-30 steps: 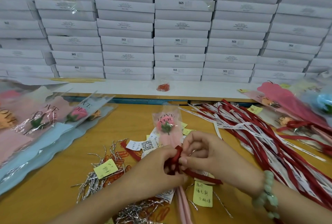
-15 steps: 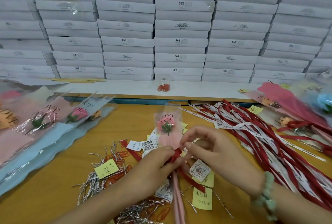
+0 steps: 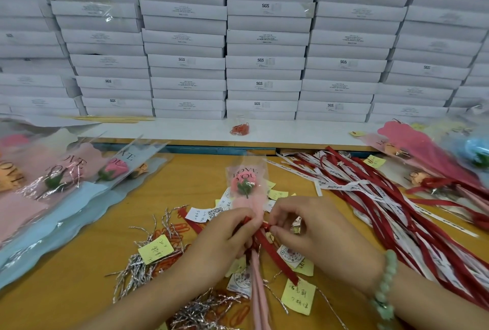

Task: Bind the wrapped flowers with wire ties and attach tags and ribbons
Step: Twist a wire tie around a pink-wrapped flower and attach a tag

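ribbon cinched at the neck of the wrap

the wrapped flower (image 3: pixel 247 184) stood upright over the tabletop (image 3: pixel 79 290), its neck pinched in the left hand (image 3: pixel 225 239); the right hand (image 3: pixel 312 226), fingers closed on the red ribbon (image 3: pixel 275 253), had drawn in from a wider loop half a second earlier; a round tag (image 3: pixel 291 255) now hung below; the knot looked nearly tight, with only trimming or setting down likely left.

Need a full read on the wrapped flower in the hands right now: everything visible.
The wrapped flower is a pink rose with green leaves in a clear sleeve printed LOVE YOU, backed by pink paper. It points away from the person, its pink stem running toward the camera. The left hand grips its neck; the right hand pinches the red ribbon there.
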`<state>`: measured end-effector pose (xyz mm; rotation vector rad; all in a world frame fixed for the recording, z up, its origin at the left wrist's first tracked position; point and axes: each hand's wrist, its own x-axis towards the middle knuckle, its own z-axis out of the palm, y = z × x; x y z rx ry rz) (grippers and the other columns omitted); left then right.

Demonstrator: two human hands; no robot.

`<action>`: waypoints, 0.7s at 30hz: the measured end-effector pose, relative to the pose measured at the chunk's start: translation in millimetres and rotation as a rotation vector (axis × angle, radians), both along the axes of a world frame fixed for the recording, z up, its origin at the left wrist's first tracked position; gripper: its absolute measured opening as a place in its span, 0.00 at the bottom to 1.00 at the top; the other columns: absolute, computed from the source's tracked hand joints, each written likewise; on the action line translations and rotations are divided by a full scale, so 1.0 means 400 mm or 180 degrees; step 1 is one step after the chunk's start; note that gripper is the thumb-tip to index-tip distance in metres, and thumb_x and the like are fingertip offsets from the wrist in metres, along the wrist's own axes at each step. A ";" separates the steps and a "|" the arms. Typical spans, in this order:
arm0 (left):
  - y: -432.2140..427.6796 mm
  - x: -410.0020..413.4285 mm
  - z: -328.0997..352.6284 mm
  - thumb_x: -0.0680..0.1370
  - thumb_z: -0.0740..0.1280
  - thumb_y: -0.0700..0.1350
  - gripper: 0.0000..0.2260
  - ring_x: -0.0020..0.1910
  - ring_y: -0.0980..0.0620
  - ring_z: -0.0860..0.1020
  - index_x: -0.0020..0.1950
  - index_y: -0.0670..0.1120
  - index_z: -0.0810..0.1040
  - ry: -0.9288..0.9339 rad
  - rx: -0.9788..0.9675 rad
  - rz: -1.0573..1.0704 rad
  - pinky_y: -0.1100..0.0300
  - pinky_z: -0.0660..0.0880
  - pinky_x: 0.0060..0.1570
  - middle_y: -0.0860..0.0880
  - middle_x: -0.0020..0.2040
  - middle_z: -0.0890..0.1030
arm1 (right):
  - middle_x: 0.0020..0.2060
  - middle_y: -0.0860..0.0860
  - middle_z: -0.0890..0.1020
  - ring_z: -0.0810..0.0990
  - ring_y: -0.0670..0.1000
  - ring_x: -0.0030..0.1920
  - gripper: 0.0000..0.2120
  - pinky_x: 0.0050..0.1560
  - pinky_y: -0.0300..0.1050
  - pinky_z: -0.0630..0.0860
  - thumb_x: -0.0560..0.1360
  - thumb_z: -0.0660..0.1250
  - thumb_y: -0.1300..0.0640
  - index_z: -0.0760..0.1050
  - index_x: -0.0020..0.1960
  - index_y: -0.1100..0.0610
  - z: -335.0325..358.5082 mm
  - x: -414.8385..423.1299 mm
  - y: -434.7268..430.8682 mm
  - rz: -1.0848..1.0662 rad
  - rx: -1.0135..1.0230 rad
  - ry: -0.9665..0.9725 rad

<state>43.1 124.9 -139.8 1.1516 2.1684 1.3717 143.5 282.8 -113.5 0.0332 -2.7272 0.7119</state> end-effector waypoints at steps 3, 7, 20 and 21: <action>-0.002 -0.007 -0.002 0.81 0.63 0.41 0.06 0.22 0.58 0.66 0.45 0.41 0.72 -0.0369 0.0283 0.0122 0.69 0.63 0.23 0.51 0.28 0.73 | 0.37 0.40 0.77 0.77 0.41 0.42 0.03 0.40 0.33 0.72 0.75 0.68 0.55 0.76 0.44 0.48 0.008 0.006 -0.005 -0.0013 0.0268 0.0003; -0.007 -0.011 -0.003 0.78 0.69 0.39 0.05 0.22 0.55 0.70 0.46 0.41 0.74 -0.0494 0.0378 0.0238 0.66 0.66 0.23 0.49 0.29 0.78 | 0.38 0.42 0.75 0.75 0.44 0.42 0.03 0.41 0.40 0.73 0.76 0.64 0.53 0.73 0.43 0.48 0.020 0.015 -0.015 -0.0049 0.0477 0.0168; -0.013 0.009 0.016 0.69 0.77 0.39 0.07 0.36 0.51 0.85 0.39 0.51 0.84 -0.0570 0.0510 0.0602 0.63 0.81 0.39 0.47 0.34 0.85 | 0.31 0.40 0.80 0.74 0.42 0.30 0.05 0.32 0.37 0.69 0.70 0.73 0.49 0.79 0.37 0.46 -0.016 0.007 -0.024 -0.0192 -0.0306 -0.0221; -0.013 0.009 0.016 0.69 0.77 0.39 0.08 0.36 0.51 0.85 0.39 0.52 0.84 -0.0543 0.0500 0.0583 0.63 0.81 0.40 0.47 0.35 0.86 | 0.31 0.39 0.79 0.75 0.41 0.32 0.06 0.32 0.36 0.67 0.70 0.73 0.48 0.79 0.37 0.47 -0.023 0.005 -0.022 -0.0255 -0.0244 -0.0162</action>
